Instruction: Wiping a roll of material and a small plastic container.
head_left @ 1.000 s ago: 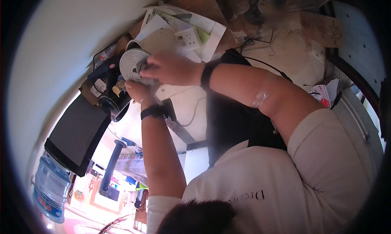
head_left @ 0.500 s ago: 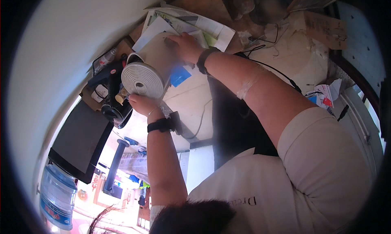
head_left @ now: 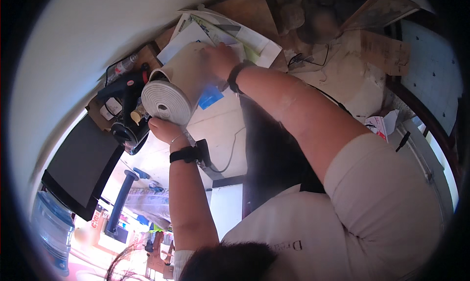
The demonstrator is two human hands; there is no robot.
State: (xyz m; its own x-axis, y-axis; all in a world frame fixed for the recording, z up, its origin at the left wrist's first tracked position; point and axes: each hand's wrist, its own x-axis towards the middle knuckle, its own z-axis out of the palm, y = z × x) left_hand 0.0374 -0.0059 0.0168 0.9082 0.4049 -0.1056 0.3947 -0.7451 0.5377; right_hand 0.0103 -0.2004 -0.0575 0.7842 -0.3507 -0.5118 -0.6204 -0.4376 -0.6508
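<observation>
A cream cylinder (head_left: pixel 183 65), like a bin or canister, lies tilted on the desk, one end facing me. At that end is a round lid (head_left: pixel 165 102) with concentric ridges and a small centre hole. A dark gap shows between the cylinder's rim and the lid's upper edge. My left hand (head_left: pixel 168 132) grips the lid's lower edge; some of its fingers are hidden behind it. Higher up, my right hand (head_left: pixel 220 60) is wrapped over the far part of the cylinder, slightly blurred. Just below the cylinder lies a blue card (head_left: pixel 210 97).
Papers (head_left: pixel 264 41) lie behind the cylinder. To its left are a dark hair-dryer-shaped tool (head_left: pixel 125 87) and a clear bottle (head_left: pixel 126 65). A dark monitor (head_left: pixel 83 158) stands at the left, above a large water bottle (head_left: pixel 53 227). Cables and a cardboard piece (head_left: pixel 384 53) are at the right.
The view has shifted, so the surroundings sit further left. The dark gap between lid and rim shows more plainly. Both hands keep their hold.
</observation>
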